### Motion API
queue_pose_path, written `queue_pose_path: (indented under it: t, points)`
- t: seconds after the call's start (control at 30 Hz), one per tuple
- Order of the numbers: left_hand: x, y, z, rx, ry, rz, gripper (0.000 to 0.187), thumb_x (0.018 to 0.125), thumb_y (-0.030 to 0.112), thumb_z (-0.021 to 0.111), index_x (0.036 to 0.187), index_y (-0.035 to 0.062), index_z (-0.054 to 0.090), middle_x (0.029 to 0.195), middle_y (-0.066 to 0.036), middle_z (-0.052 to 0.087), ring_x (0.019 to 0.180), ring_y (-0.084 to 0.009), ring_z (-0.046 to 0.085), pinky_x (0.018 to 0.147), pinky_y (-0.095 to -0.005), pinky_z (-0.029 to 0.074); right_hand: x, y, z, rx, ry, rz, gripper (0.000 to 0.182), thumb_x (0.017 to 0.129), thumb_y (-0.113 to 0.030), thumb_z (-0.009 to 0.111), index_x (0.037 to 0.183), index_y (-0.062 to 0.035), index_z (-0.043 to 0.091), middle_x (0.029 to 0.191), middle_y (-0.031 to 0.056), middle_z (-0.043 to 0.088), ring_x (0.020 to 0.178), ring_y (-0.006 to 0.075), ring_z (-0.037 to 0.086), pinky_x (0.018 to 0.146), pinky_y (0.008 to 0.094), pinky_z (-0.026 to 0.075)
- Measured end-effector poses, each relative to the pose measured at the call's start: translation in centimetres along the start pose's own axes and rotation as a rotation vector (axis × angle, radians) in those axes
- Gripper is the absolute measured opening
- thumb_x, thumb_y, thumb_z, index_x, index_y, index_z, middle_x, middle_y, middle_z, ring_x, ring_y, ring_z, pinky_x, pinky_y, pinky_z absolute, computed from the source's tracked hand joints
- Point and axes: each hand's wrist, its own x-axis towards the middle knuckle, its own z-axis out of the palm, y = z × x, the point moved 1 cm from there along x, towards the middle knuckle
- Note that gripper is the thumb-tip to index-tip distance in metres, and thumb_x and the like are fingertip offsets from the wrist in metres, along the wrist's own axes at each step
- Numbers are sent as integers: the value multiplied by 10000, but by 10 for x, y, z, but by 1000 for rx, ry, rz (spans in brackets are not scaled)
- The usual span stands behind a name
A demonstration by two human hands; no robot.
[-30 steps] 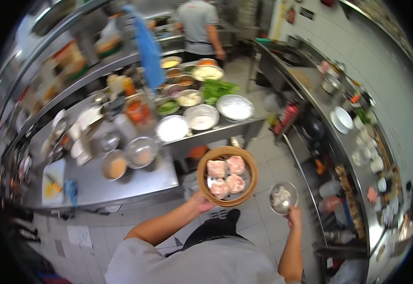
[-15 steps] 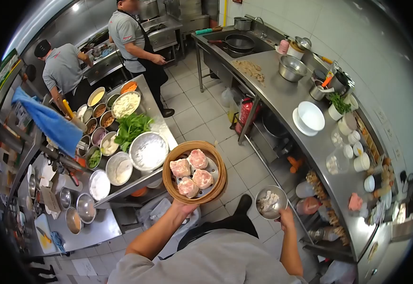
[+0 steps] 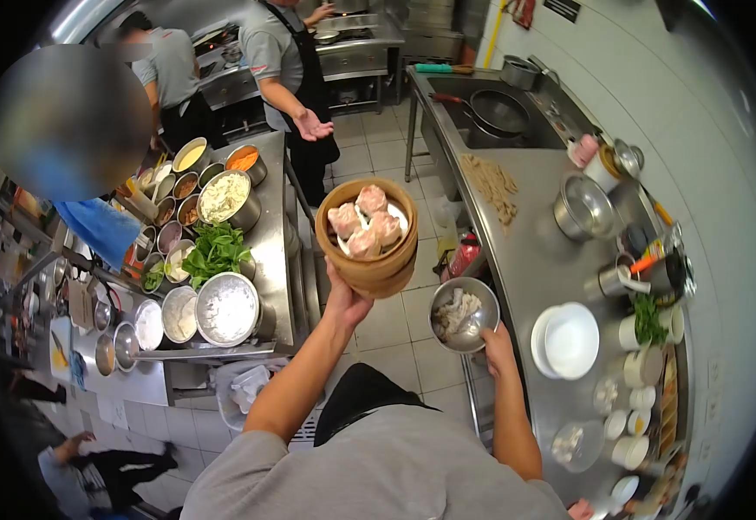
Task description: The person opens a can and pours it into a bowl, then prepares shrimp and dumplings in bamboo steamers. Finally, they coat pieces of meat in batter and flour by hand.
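My left hand [image 3: 348, 299] supports a stack of bamboo steamers [image 3: 374, 273] from below, its fingers mostly hidden under the base. Several pinkish siu mai dumplings [image 3: 384, 227] sit on white paper in the top steamer. Lower and to the right, my right hand [image 3: 498, 348] is closed on the rim of a metal bowl [image 3: 487, 300]. Pale, greyish-white pieces that look like raw shrimp [image 3: 456, 314] lie in that bowl. Both hands are held out over the aisle floor.
Left, a steel counter [image 3: 276, 212] carries several ingredient pots and leafy greens [image 3: 218, 253]. Right, a long counter [image 3: 517, 251] holds white bowls [image 3: 571, 341], a metal pot [image 3: 584, 208] and a sink with a pan [image 3: 498, 113]. Two people [image 3: 287, 78] [image 3: 170, 74] stand by the stoves.
The view has turned and moved forward along the aisle. The steamers tilt more, showing their side, and the metal bowl has come up closer to them. The nearer co-worker's hand now opens palm up.
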Motion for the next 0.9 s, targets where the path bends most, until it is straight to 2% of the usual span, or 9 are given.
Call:
queue_pose_path:
  t: [0.1, 0.2, 0.23, 0.37, 0.47, 0.6, 0.67, 0.87, 0.9]
  points:
    - [66, 17, -1, 100, 52, 118, 905, 805, 761, 539, 1470, 167, 383, 1515, -44, 417, 1369, -226, 430, 1148, -402, 379, 64, -29, 13, -40, -54, -21, 464, 816, -52, 496, 1278, -25, 543, 1045, 112, 655, 847, 214, 656, 625, 334, 556]
    - [124, 46, -9, 106, 79, 196, 902, 804, 756, 549, 1469, 170, 384, 1509, -42, 426, 1360, -227, 443, 1143, -400, 387, 127, -44, 25, -46, -90, -59, 451, 829, -57, 505, 1275, 4, 534, 1066, 129, 650, 878, 227, 650, 690, 354, 552]
    - [142, 56, -15, 97, 123, 223, 904, 803, 754, 554, 1469, 167, 385, 1501, -41, 436, 1350, -228, 456, 1137, -402, 394, 133, -66, 38, 20, -87, -4, 469, 826, -49, 508, 1290, 14, 524, 1112, 127, 644, 965, 232, 636, 814, 357, 530]
    - [208, 100, -29, 80, 78, 284, 925, 775, 761, 582, 1462, 168, 396, 1488, -35, 452, 1338, -225, 469, 1124, -407, 411, 210, -88, 56, -24, -100, 85, 472, 828, -31, 498, 1297, 18, 522, 1144, 123, 640, 1039, 212, 614, 915, 331, 475]
    - [244, 134, -41, 102, 189, 338, 946, 732, 788, 596, 1437, 176, 442, 1474, -23, 474, 1327, -231, 478, 1102, -421, 437, 255, -107, 73, -7, -154, -18, 487, 829, -28, 502, 1314, 14, 515, 1142, 120, 642, 1042, 205, 607, 923, 325, 471]
    - [290, 166, -39, 70, 173, 342, 961, 704, 775, 633, 1433, 177, 448, 1469, -22, 480, 1325, -235, 481, 1100, -441, 438, 306, -144, 92, 25, -172, -9, 475, 831, -21, 507, 1304, 18, 531, 1153, 110, 641, 1035, 195, 603, 924, 321, 470]
    - [310, 176, -31, 155, 201, 411, 1005, 717, 774, 627, 1470, 146, 403, 1513, -38, 428, 1368, -235, 430, 1155, -440, 359, 333, -163, 98, 68, -161, -23, 457, 832, -18, 511, 1287, 22, 546, 1161, 107, 639, 1031, 193, 603, 924, 319, 469]
    - [384, 204, 0, 262, 122, 462, 994, 727, 754, 639, 1482, 163, 378, 1518, -34, 413, 1375, -235, 414, 1169, -464, 335, 440, -227, 68, 42, 16, -129, 416, 837, -20, 516, 1245, 40, 569, 1120, 98, 656, 1008, 197, 613, 928, 311, 465]
    - [399, 208, -3, 242, 153, 475, 997, 715, 730, 673, 1481, 165, 378, 1517, -34, 414, 1374, -233, 415, 1170, -464, 338, 465, -228, 53, 90, 59, -138, 421, 852, -47, 507, 1266, 17, 549, 1054, 96, 664, 919, 191, 633, 802, 320, 521]
